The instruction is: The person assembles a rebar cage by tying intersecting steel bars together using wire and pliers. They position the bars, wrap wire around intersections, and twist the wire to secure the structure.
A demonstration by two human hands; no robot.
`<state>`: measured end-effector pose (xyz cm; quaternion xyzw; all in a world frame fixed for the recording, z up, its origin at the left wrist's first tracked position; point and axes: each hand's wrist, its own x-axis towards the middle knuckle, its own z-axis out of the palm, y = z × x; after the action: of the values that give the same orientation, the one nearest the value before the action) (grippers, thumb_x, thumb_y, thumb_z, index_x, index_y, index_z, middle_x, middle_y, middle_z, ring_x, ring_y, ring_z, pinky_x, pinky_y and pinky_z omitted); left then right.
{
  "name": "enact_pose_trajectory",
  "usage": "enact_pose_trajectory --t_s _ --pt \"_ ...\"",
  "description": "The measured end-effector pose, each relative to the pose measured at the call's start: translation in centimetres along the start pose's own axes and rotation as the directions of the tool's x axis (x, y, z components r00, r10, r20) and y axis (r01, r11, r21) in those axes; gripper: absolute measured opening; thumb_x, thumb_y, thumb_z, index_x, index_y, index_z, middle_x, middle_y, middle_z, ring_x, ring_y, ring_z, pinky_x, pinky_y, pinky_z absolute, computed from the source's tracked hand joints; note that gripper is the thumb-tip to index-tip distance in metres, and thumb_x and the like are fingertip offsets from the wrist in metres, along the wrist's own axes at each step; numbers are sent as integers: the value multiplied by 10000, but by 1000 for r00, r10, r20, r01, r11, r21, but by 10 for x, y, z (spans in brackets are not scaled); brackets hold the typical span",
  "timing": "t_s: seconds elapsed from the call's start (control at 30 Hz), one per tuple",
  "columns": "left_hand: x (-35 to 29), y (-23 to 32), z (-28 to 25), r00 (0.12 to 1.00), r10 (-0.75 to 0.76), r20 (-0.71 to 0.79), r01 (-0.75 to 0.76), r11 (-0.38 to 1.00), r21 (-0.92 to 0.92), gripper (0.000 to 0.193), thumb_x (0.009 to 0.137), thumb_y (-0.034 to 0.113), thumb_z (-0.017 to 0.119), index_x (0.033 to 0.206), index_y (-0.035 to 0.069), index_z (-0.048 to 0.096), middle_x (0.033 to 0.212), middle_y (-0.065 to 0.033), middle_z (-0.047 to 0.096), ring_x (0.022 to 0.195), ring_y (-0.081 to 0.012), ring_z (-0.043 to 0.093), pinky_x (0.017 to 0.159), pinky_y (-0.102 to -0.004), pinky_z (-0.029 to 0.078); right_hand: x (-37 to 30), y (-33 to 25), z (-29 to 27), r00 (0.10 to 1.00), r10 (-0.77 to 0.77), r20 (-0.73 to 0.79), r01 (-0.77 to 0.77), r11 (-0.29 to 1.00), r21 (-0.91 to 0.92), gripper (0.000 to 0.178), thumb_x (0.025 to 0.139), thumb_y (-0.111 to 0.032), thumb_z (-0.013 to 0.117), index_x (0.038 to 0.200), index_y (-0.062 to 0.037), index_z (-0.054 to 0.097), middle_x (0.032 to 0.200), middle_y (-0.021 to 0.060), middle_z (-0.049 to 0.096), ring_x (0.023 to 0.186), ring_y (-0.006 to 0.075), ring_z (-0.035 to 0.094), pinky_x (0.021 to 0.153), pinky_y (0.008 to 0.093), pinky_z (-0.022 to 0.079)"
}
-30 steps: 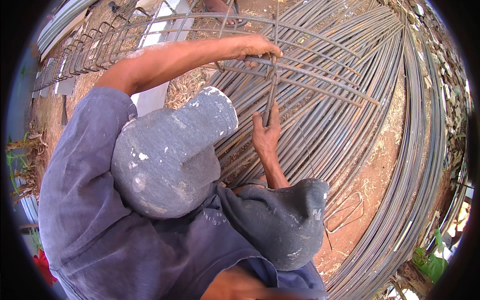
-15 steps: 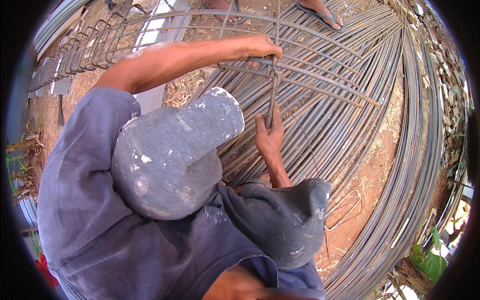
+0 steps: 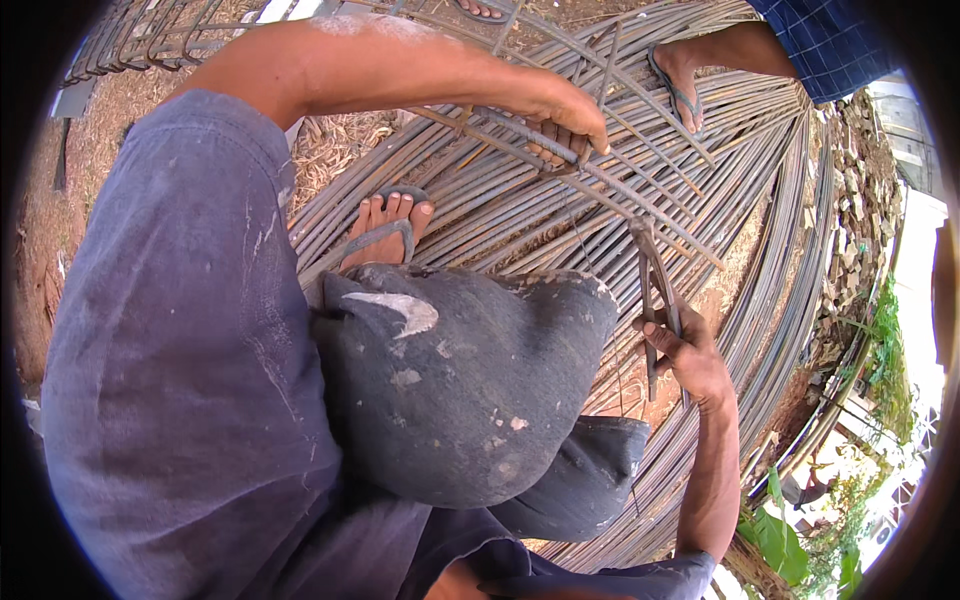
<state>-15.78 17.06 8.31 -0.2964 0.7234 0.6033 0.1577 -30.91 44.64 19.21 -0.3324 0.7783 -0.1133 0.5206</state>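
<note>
Rebar cage [image 3: 625,192] ahead, knee [image 3: 470,385] below; room right of pincers [image 3: 645,240]

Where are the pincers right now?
In the head view, right of centre: the pincers are in the person's right hand, their head just below the free end of the steel cage.

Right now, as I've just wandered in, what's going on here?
A person is handling a metal frame with bare hands. The left hand is curled around one of its bars, while the right hand holds pincers, handles apart, with the head close to the frame; whether they touch is hard to tell. Beneath lies a broad spread of long metal rods. Another person's sandalled foot shows at the upper right.
</note>
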Motion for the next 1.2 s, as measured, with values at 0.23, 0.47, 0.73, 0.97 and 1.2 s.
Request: enact_pose_trajectory --t_s 0.23,0.47,0.73,0.97,1.2 --pt "14 -8 -1 951 228 207 -133 910 -393 399 862 376 587 959 -5 657 963 -218 641 903 -335 626 736 -485 490 18 -80 18 995 97 11 -89 948 -306 633 897 -128 546 1482 -113 306 1261 212 532 1155 296 516 993 377 393" --pt "-121 -155 123 747 33 -665 332 847 415 365 957 384 416 960 95 639 1004 -124 625 992 -349 549 877 -551 402 13 -110 15 994 -14 108 70 842 -535 662 849 -101 561 1458 -39 311 1376 283 431 1233 405 486 1143 418 270" --pt "-106 -171 135 748 -86 -658 392 858 333 443 993 385 341 1081 66 636 1108 -147 643 1047 -404 566 958 -584 375 9 -127 36 984 -43 -174 -131 490 -862 394 869 -139 583 1249 -50 530 874 207 618 766 360 644 764 458 498" --pt "-12 -22 -11 991 51 127 -74 982 176 400 907 341 529 1015 -27 645 1038 -229 628 960 -348 617 796 -478 478 25 -118 21 899 274 341 -399 835 379 478 963 -391 532 1083 71 563 822 117 584 658 208 617 600 349 543" --pt "-34 -12 19 133 989 -65 -593 132 794 388 763 45 624 1140 -34 577 1134 -242 527 1031 -293 572 772 -463 527 8 -80 38 939 194 283 -342 588 733 579 876 -504 610 1035 51 576 786 92 596 703 191 604 645 326 522"
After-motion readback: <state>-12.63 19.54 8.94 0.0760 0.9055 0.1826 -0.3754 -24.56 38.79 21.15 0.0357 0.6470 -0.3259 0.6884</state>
